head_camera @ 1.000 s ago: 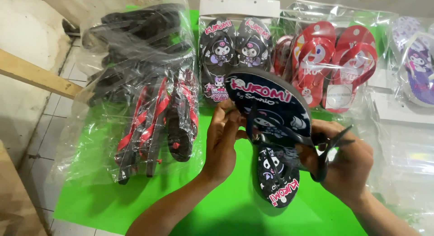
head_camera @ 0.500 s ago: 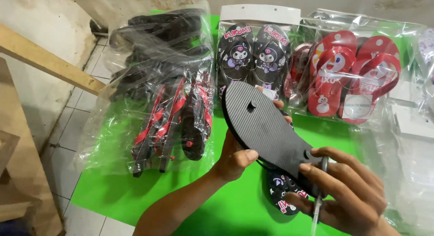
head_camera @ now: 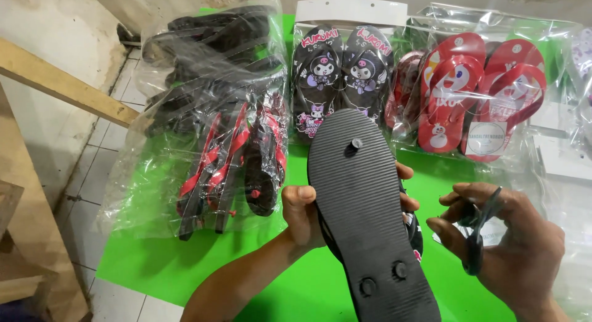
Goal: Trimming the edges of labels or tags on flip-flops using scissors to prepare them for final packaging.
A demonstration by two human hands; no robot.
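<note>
My left hand (head_camera: 305, 214) grips a black flip-flop (head_camera: 364, 211) by its left edge, ribbed sole turned up toward me, three strap plugs showing in the sole. A second sandal with a cartoon print peeks out beneath it at the right (head_camera: 414, 235). My right hand (head_camera: 505, 248) is off to the right of the sole, fingers curled around a black rubber strap (head_camera: 478, 242). It does not touch the flip-flop.
On the green mat (head_camera: 154, 260) lie a clear bag of black and red sandals (head_camera: 216, 124), a packed pair of black cartoon sandals (head_camera: 342, 69) and bagged red sandals (head_camera: 481, 94). A wooden beam (head_camera: 61, 81) and tiled floor are at the left.
The flip-flop has been turned from printed side up to sole up. My right hand has come off it and moved right with the strap. The camera has moved closer.
</note>
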